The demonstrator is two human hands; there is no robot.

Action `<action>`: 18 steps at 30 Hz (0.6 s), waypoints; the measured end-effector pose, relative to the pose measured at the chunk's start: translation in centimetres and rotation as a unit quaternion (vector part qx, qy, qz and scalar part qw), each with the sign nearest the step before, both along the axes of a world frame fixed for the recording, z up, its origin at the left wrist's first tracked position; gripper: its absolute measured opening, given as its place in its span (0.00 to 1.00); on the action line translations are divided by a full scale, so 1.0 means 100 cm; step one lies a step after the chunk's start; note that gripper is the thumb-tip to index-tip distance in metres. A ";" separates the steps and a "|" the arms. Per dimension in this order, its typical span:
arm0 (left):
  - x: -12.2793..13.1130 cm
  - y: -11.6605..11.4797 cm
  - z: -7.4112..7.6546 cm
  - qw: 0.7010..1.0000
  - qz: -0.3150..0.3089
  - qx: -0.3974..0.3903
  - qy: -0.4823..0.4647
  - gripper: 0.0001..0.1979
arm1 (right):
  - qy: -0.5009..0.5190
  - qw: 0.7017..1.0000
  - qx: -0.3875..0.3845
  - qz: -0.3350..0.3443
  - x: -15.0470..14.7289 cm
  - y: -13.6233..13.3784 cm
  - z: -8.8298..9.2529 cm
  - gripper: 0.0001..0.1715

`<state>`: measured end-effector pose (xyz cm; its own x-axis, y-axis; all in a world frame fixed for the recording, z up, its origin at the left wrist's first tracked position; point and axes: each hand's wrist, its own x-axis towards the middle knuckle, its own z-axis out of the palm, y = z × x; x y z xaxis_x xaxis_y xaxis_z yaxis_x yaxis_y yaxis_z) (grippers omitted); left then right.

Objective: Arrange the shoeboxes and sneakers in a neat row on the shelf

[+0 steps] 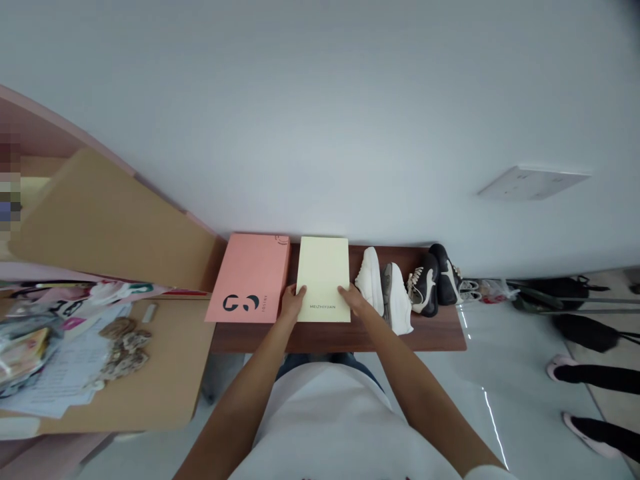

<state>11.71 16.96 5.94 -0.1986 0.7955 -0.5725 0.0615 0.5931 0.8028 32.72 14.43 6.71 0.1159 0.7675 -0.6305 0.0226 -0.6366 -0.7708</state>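
A pale yellow shoebox (pixel 324 273) marked MEIZHIYUAN rests on the dark wooden bench top (pixel 340 337), its lid facing me. Around its left side my left hand (pixel 291 303) is closed, thumb on the lid. My right hand (pixel 351 298) grips the opposite side the same way; the fingers under the sides are hidden. Left of this box lies a bigger pink box (pixel 250 273) with black lettering. Just right of my right hand stand two white sneakers (pixel 370 280), then a pair of black shoes with white marks (pixel 425 283).
A desk (pixel 170 360) on the left carries papers (pixel 65 367), a bunched hair tie (pixel 125 347) and plastic bags. Behind the bench rises a white wall (pixel 320 120) with a switch plate (pixel 535 183). At the far right, another person's legs (pixel 595 377) stand near black bags (pixel 585 332).
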 end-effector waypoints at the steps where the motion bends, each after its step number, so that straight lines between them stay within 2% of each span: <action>1: 0.000 0.001 -0.001 1.000 -0.001 -0.001 0.003 0.21 | -0.001 1.000 -0.001 -0.002 0.000 0.001 0.000 0.32; 6: 0.001 0.009 0.005 0.999 -0.016 -0.014 0.030 0.23 | -0.023 1.000 0.014 0.015 -0.002 0.008 0.000 0.36; 11: 0.004 0.014 0.021 0.992 -0.047 -0.027 0.114 0.26 | -0.114 0.992 0.047 0.031 0.000 0.008 0.003 0.42; 13: 0.009 0.014 0.030 0.986 -0.049 0.007 0.162 0.29 | -0.156 0.986 0.055 0.024 0.006 0.001 0.006 0.44; 15: 0.017 0.011 0.040 0.976 -0.053 0.076 0.198 0.31 | -0.162 0.984 0.073 0.015 0.017 -0.010 0.011 0.43; 18: 0.038 0.007 0.054 0.962 -0.076 0.171 0.200 0.32 | -0.143 0.984 0.105 -0.027 0.047 -0.029 0.020 0.41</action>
<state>15.48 17.63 11.34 -0.2141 0.9612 -0.1739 0.4710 0.2576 0.8437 37.37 11.49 8.68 0.3100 0.8648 -0.3951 0.2277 -0.4710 -0.8523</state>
